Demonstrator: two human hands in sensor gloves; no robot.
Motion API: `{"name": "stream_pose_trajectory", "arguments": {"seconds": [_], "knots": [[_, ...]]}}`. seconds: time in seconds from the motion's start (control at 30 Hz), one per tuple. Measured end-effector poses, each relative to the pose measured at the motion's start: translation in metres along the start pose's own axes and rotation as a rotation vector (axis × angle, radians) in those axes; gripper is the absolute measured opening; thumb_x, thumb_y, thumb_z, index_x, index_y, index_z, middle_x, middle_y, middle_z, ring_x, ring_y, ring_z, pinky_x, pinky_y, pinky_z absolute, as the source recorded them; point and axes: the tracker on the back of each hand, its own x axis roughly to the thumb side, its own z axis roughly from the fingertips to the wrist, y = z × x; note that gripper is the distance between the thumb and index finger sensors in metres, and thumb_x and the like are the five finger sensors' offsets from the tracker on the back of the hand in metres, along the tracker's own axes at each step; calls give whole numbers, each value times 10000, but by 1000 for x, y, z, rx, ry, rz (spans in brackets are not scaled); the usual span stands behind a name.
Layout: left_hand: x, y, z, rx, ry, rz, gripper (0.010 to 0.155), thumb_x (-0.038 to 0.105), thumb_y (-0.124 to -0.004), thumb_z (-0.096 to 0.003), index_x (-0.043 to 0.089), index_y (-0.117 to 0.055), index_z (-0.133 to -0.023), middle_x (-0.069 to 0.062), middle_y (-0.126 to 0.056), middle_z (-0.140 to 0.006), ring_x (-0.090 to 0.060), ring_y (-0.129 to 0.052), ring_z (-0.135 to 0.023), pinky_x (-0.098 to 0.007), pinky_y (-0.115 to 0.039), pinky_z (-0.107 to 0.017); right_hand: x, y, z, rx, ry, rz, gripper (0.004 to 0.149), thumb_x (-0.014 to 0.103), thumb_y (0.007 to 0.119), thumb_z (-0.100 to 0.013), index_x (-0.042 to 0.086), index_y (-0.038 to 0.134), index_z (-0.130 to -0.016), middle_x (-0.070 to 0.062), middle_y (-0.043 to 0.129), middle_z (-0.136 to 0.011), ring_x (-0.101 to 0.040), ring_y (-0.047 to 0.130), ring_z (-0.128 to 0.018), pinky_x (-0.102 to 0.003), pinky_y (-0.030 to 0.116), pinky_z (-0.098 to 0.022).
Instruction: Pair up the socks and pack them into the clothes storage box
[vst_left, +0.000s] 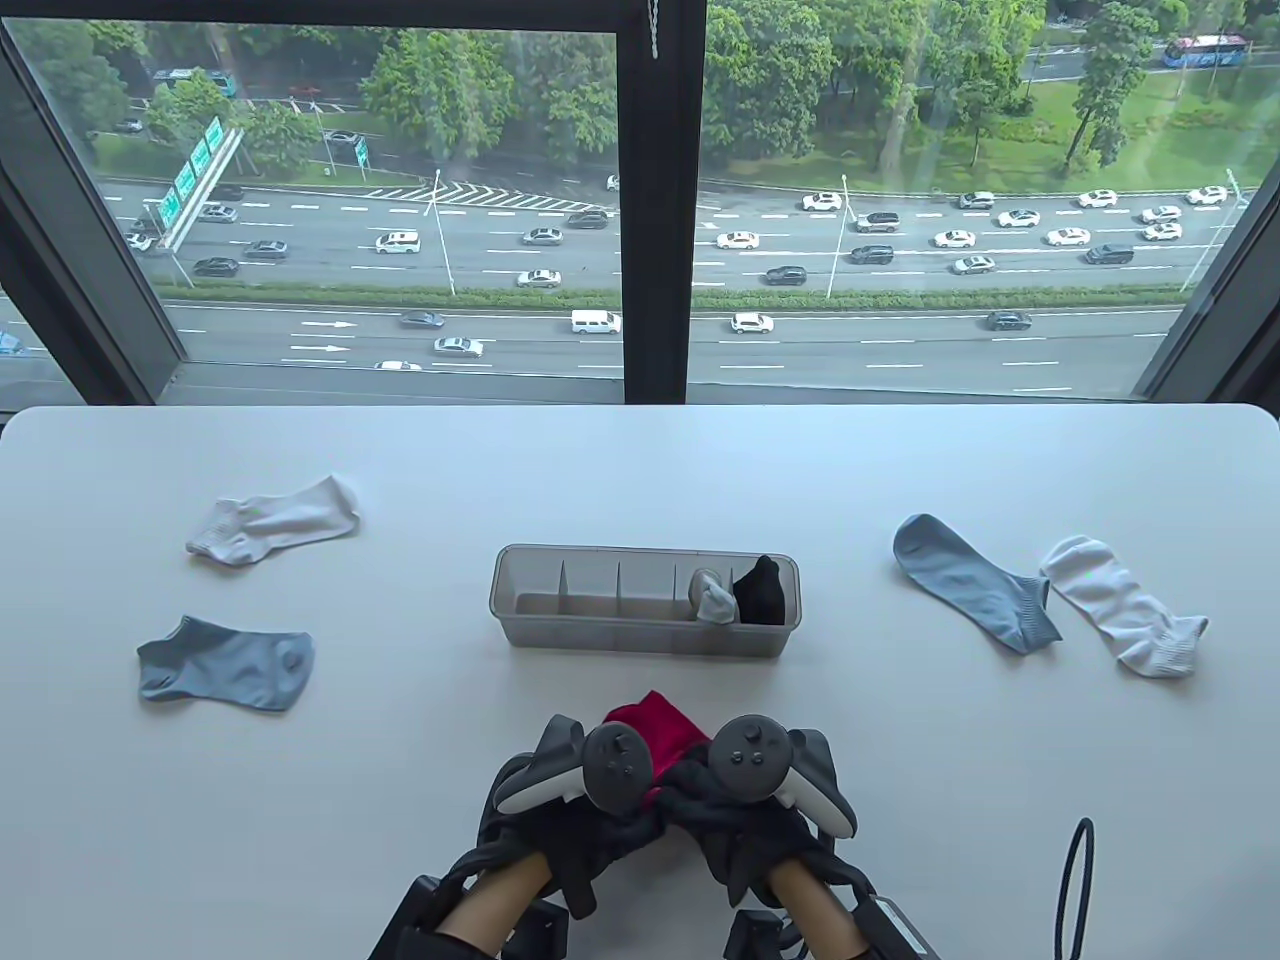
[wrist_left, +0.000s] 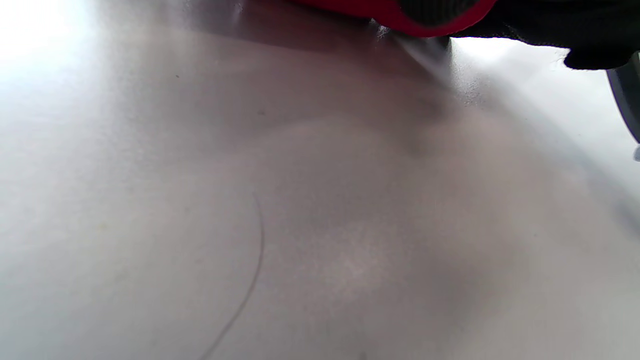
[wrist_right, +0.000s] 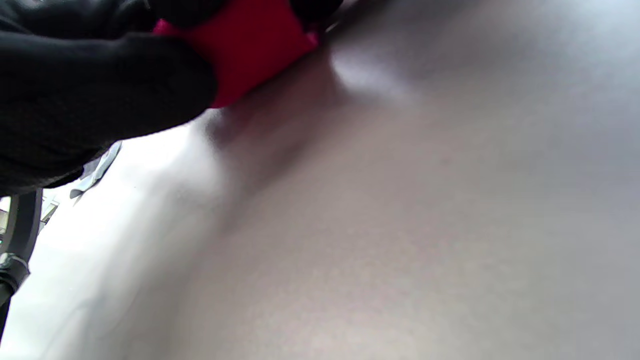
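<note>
I count two white socks (vst_left: 273, 520) (vst_left: 1125, 604) loose on the counter (vst_left: 640, 460); two grey-blue socks (vst_left: 226, 664) (vst_left: 975, 582); one red bundle (vst_left: 655, 735) at bottom centre; one storage box (vst_left: 644, 600) holding two rolled pairs, one grey-white (vst_left: 713, 597), one black (vst_left: 761, 590).

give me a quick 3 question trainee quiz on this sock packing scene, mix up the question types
1. True or false: the storage box already holds socks in its two rightmost compartments.
2. Multiple choice: what are both hands working on? A) a white sock B) the red socks C) the box lid
3. Fill in: loose on the table lie two white socks and two ____ socks.

Key
1. True: a grey bundle and a black bundle sit there.
2. B: the left hand and right hand both grip the red fabric.
3. Blue: blue sock and white sock on the left, blue sock and white sock on the right.
</note>
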Motion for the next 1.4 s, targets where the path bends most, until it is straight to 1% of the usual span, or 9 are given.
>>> {"name": "stream_pose_trajectory", "arguments": {"seconds": [0.1,0.23,0.37,0.67,0.8,0.93,1.13,1.23,1.4], "knots": [[3,0,1,9,1,-35,603,391,-629,-575,122,-354,-1039,-215,-329,-1161,-531,-212,-1076,-737,-141,-696,-1,-1,0,-9,5,23,470,364,484,-620,87,665,-954,-208,307,-1125,-483,247,-955,-648,147,-699],[4,5,1,40,-13,-30,480,354,-577,-594,87,-522,-989,-214,-455,-1150,-527,-322,-1081,-748,-177,-704,-1,-2,1,-24,4,-7,472,372,466,-637,75,669,-943,-212,335,-1122,-489,254,-958,-657,149,-697],[3,4,0,7,-6,-33,480,354,-513,-591,43,-518,-957,-201,-424,-1140,-503,-277,-1083,-745,-159,-705,3,0,1,33,-47,71,620,450,469,-613,72,401,-1100,-244,266,-1142,-499,203,-980,-664,165,-705],[4,6,2,45,15,-76,602,398,-659,-564,164,-348,-1024,-195,-286,-1169,-500,-210,-1091,-739,-140,-711,1,-3,1,13,-46,4,476,386,457,-629,81,645,-943,-211,346,-1121,-480,227,-999,-662,173,-709],[7,12,7,156,-11,-99,482,369,-632,-566,128,-570,-979,-175,-411,-1170,-485,-287,-1106,-741,-179,-723,-2,-6,3,-11,-32,-85,487,402,436,-642,80,666,-926,-201,393,-1115,-476,251,-1007,-656,173,-715],[8,12,7,107,-1,-129,473,365,-546,-577,64,-562,-942,-193,-402,-1159,-498,-275,-1099,-743,-180,-720,5,-4,5,-17,-67,-8,667,513,478,-602,110,343,-1116,-252,313,-1146,-512,213,-1016,-684,220,-716],[8,13,7,117,4,-106,511,415,-633,-544,50,-558,-895,-217,-376,-1142,-511,-292,-1079,-733,-199,-726,14,-8,6,-63,-86,71,511,440,498,-605,122,559,-999,-192,399,-1136,-482,276,-1043,-682,264,-735],[9,17,13,187,3,-120,663,438,-686,-530,117,-391,-1029,-222,-270,-1177,-518,-206,-1092,-731,-185,-730,11,-11,6,-53,-89,5,488,430,474,-617,110,629,-952,-173,413,-1129,-469,274,-1048,-685,256,-736],[13,27,22,319,-34,-178,512,400,-702,-536,119,-627,-958,-156,-582,-1133,-474,-495,-1089,-725,-357,-752,10,-13,6,-45,-66,-84,527,430,445,-629,64,609,-971,-234,383,-1130,-508,238,-1027,-698,233,-719]]}}
